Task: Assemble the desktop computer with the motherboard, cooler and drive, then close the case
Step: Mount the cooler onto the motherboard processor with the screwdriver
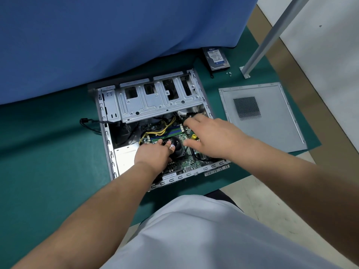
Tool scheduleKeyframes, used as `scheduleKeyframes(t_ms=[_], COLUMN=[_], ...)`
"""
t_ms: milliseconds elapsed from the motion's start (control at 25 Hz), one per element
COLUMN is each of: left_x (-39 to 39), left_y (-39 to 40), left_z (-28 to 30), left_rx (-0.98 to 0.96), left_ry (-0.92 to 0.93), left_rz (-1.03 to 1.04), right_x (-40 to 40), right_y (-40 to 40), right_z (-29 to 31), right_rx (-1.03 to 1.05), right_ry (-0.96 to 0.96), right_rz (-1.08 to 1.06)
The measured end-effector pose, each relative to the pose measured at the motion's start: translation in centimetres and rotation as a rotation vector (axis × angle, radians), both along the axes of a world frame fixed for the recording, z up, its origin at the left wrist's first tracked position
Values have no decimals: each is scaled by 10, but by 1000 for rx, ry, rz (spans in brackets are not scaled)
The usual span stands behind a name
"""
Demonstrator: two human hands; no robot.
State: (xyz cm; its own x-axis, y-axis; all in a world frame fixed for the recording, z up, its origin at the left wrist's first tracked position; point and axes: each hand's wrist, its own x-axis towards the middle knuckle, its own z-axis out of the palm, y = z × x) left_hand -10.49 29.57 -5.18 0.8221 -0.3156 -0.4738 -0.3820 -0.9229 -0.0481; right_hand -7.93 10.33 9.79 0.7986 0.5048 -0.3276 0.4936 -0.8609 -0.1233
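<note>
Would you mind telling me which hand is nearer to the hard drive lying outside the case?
Right. The right hand reaches into the case's far right corner, on the hard drive's side; the left hand grips the cooler fan, farther away.

A dark green mat [48, 152] covers the counter, its surface matte and evenly lit by soft, diffuse light with only faint shadows. A blue cloth [97, 41] hangs across the far side, its lower hem draping onto the mat. At upper right a slanted grey metal post [272, 35] ends in a small bracket [245, 71] resting on the mat. Beyond the mat's right edge runs a tan strip [303, 74], then a pale floor [334, 65]. Cream-coloured floor [258, 193] shows below the mat's near edge.
</note>
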Motion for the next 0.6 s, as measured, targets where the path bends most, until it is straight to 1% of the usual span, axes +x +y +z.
scheduleKeyframes(t_ms=[80,160,200,280,360,400,440,520,600], left_x=[0,0,0,0,-1,-1,0,0,0], left_y=[0,0,0,0,0,-1,-1,-1,0], left_z=[0,0,0,0,0,0,1,0,1], left_rx=[0,-6,-8,-10,-9,-2,1,6,16], left_ry=[4,2,1,1,1,2,4,14,14], left_rz=[1,3,3,6,5,3,6,11,7], right_x=[8,11,10,7,1,1,3,6,11], right_y=[-8,-10,-9,-5,1,2,0,-7,-12], right_z=[14,19,17,7,-1,-4,-4,-1,9], right_rx=[61,17,-12,-96,-194,-181,-146,-32,23], right_ry=[82,78,28,-104,-161,-159,-138,-26,84], right_rz=[139,190,156,-44,-228,-259,-224,-27,161])
